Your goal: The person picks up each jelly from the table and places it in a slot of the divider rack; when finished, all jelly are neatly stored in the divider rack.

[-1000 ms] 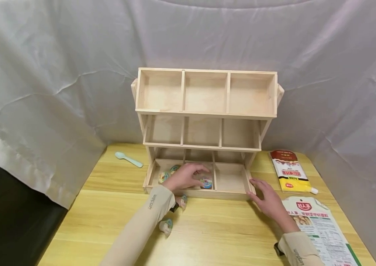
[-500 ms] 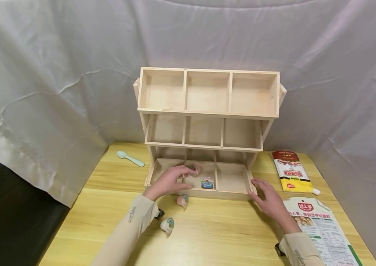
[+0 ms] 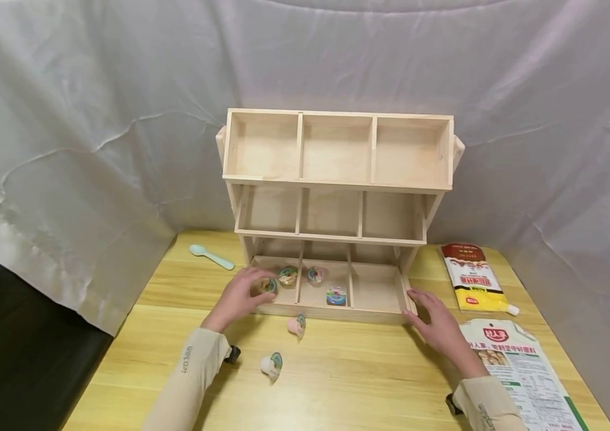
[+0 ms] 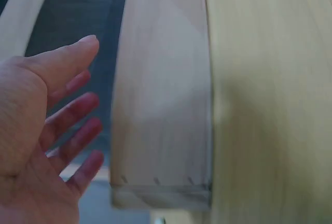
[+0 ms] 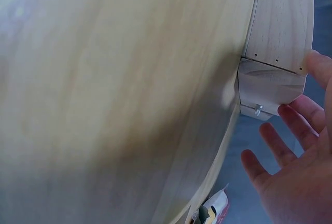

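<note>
A three-tier wooden rack [image 3: 337, 314] stands with its compartments facing me. My left hand [image 3: 242, 296] reaches over the front of its bottom-left compartment, fingers beside a small jelly cup [image 3: 268, 286]. Its fingers are spread and loosely bent in the left wrist view, with nothing visible between them. Another jelly cup [image 3: 287, 276] lies in that compartment. In the bottom-middle one are a pinkish cup [image 3: 315, 275] and a blue-labelled cup [image 3: 336, 296]. My right hand [image 3: 436, 323] rests thumb and fingertips against the bottom tier's right front corner [image 5: 290, 66], its other fingers extended.
On the table before the rack lie a pink jelly cup [image 3: 296, 325] and a white one [image 3: 271, 365]. A pale green spoon [image 3: 211, 257] is at left. A spouted sauce pouch [image 3: 472, 276] and a flat printed package [image 3: 515, 371] lie at right.
My left hand has moved leftward from the middle compartment, where the pinkish cup now lies, to the left compartment's front. Several cups are uncovered. My right hand has stayed at the corner.
</note>
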### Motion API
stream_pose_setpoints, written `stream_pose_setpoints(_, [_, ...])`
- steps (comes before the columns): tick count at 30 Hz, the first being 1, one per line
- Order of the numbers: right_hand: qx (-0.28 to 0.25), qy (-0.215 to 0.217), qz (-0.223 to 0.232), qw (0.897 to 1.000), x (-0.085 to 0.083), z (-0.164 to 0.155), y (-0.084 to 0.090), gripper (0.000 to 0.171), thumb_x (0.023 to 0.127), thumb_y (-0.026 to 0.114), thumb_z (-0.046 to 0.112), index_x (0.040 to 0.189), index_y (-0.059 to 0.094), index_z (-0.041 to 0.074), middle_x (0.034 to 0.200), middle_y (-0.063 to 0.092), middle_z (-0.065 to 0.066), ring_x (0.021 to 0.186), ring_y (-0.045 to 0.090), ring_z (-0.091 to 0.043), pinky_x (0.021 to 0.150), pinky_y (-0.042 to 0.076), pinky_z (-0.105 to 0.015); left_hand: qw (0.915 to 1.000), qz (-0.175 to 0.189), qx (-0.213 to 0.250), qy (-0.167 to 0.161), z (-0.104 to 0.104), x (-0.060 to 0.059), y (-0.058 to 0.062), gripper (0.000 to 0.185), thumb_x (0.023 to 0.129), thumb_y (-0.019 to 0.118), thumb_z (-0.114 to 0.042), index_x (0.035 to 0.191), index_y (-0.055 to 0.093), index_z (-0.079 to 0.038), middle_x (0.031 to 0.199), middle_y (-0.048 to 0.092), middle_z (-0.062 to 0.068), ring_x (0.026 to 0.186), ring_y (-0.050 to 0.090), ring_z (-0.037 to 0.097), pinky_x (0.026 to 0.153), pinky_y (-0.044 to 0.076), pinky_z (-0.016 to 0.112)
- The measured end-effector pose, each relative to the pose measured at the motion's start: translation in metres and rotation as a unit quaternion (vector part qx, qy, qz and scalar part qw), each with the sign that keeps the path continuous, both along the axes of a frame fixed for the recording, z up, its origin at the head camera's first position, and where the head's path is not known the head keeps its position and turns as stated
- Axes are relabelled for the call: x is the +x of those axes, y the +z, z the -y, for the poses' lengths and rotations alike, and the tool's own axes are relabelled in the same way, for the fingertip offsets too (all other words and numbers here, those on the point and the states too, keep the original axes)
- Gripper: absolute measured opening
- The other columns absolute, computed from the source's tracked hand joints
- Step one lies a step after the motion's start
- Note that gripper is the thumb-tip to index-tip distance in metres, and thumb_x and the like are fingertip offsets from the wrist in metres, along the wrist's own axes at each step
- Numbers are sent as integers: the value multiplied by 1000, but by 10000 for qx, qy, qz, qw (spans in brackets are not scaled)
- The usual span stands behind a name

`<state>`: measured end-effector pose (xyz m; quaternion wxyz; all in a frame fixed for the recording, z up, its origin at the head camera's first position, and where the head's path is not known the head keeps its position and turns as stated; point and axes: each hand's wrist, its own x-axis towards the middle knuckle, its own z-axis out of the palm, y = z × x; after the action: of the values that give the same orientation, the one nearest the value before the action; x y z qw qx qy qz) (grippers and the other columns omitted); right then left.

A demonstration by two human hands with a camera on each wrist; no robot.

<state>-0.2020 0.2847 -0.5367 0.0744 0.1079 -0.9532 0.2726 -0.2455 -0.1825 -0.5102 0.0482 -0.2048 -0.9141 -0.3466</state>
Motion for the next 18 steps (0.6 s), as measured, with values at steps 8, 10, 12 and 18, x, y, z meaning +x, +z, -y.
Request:
stream_pose_setpoints(8, [3,19,-83,10000,0,-1,1,59,93,62,39,140,47,8,142,43,-18,129,38,-43,103,30,-64,9997,96,65,195,20,-5,-13,49,83,75,-31,127,60,-17,135,53,5,128,44,32,104,36,58])
stream_pose_setpoints(10, [-18,25,-102,9999,0,0,1,58,93,62,38,140,47,8,142,44,-18,129,38,-43,103,30,-64,9998,93,94,163,22,-5,-14,49,84,74,-32,128,60,-15,135,53,5,127,45,32,104,37,57])
stream_pose_setpoints(12, [-20,37,-74,10000,0,0,2,58,93,62,37,140,47,8,143,43,-18,130,38,-43,104,30,-64,9997,133,146,164,23,-5,-15,50,84,74,-33,128,60,-15,136,53,6,128,44,32,105,35,58])
stream_pose_setpoints(18, [-19,-7,82,10000,1,1,3,60,93,60,42,141,45,8,145,41,-17,131,36,-43,105,29,-64,9993,239,224,162,25,-6,-17,51,84,74,-34,129,59,-16,137,52,6,130,42,33,106,33,59])
